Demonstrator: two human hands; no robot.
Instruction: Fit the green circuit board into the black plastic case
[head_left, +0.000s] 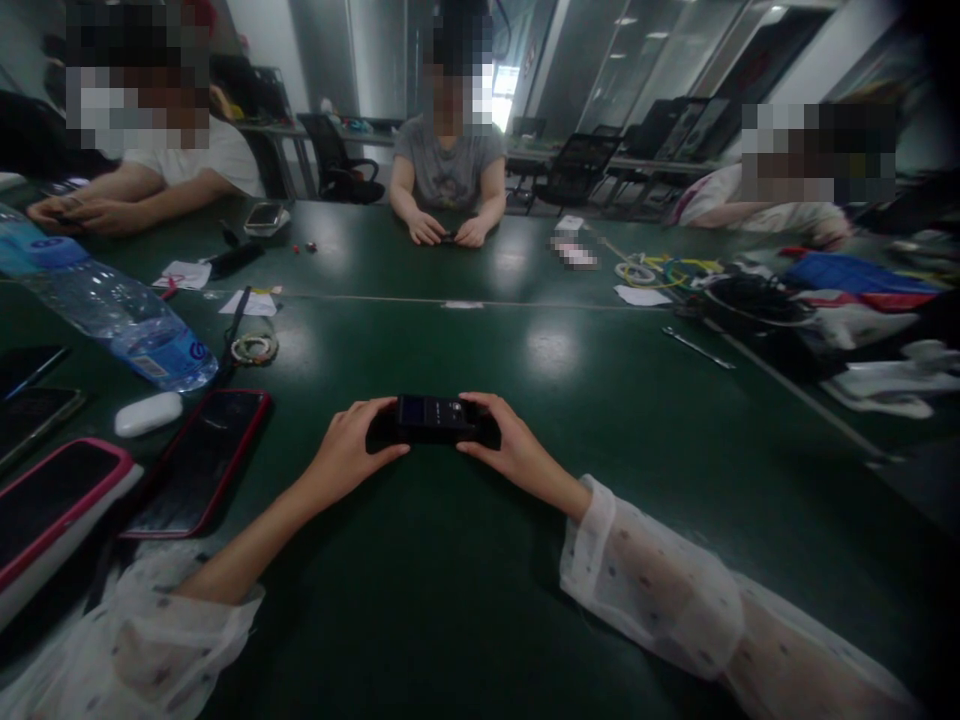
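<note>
A small black handheld device (435,420) with a little screen and pale markings on its face is at the middle of the green table (435,600). My left hand (351,438) grips its left end, fingers at the far side and thumb at the near side. Its right end is held the same way by my right hand (517,440). Parts of both ends are hidden in my palms. Left of my left hand lies a dark phone (202,465) with a red case, beside a white earbud case (148,413).
A clear water bottle (124,315) leans in from the left. More phones, one pink-edged (64,500), lie at the left edge. A wrench (697,348), cables (667,270) and a blue item (855,275) lie to the right. Three people sit across the table.
</note>
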